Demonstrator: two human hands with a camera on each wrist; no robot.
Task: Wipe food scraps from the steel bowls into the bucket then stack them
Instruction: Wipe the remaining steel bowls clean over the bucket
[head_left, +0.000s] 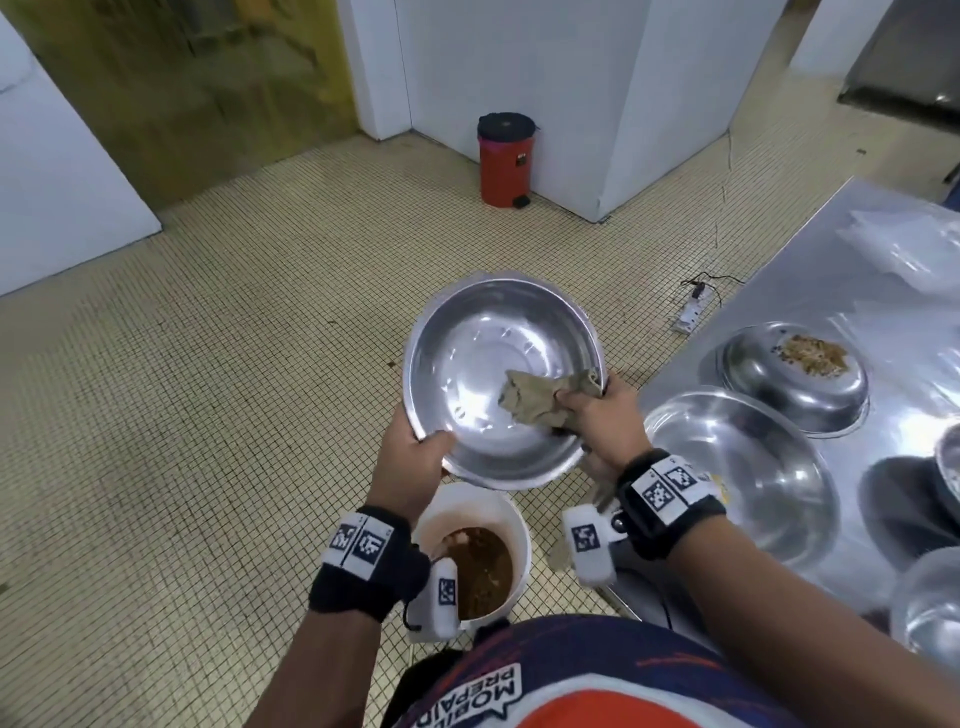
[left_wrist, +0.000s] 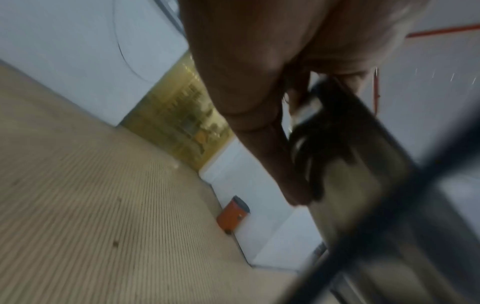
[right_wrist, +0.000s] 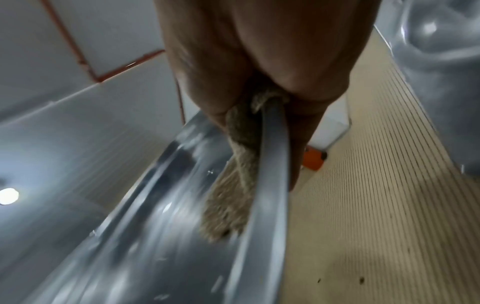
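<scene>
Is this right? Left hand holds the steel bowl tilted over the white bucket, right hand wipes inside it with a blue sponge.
Not quite: the right hand wipes with a tan cloth, not a blue sponge, as the head view shows. The left hand does hold the steel bowl over the white bucket.

Head view is evenly lit and fairly sharp; you get glare patches in the held bowl (head_left: 483, 374) and on the steel tabletop (head_left: 810, 291), with edges bowed by the wide lens. Both wrist views are motion-smeared; ceiling lamp (right_wrist: 7, 195) blows out at left.
</scene>
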